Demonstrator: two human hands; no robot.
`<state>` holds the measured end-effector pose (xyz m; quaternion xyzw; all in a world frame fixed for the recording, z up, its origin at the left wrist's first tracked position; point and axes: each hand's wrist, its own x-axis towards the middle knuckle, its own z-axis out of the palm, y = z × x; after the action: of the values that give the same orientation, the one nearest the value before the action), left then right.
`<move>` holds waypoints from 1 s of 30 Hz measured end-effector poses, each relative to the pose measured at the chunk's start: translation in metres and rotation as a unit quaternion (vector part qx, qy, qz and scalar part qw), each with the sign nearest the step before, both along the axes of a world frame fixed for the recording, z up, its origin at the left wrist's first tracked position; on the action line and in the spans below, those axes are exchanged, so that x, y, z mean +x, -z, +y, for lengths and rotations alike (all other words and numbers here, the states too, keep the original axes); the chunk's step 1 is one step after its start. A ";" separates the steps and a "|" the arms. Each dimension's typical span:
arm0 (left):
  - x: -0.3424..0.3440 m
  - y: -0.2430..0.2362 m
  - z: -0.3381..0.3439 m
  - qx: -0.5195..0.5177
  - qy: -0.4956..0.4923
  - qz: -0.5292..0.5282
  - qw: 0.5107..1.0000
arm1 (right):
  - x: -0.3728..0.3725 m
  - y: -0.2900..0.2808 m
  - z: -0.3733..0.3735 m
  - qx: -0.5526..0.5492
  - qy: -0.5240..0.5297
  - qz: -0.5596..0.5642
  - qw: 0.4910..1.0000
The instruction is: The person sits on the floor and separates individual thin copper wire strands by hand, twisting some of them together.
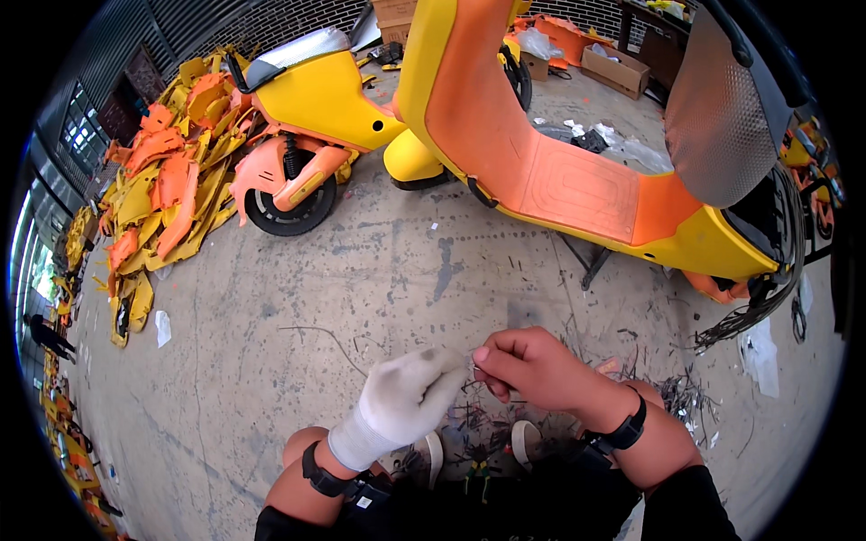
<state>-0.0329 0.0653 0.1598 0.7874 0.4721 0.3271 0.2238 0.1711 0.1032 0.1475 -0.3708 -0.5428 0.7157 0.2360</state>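
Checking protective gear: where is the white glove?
In the head view, the white glove is on the left hand, below centre, beside the right hand.

Cloth glove (quite matt)

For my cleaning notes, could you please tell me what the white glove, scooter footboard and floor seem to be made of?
White glove: probably matte knitted fabric, from its soft folds.
Scooter footboard: likely satin plastic, with moulded-in outlines.
Floor: perhaps bare concrete, dull grey with stains.

One small piece, too small to identify, is held at the fingertips of the bare right hand, just beside the gloved left hand.
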 end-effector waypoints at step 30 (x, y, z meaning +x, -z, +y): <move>0.004 -0.003 0.000 -0.040 -0.017 0.008 0.999 | 0.006 0.000 0.006 -0.179 0.007 0.042 0.983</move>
<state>-0.0289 0.0653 0.1626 0.7724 0.4999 0.3051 0.2458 0.1770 0.1090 0.1480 -0.3805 -0.3928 0.8147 0.1930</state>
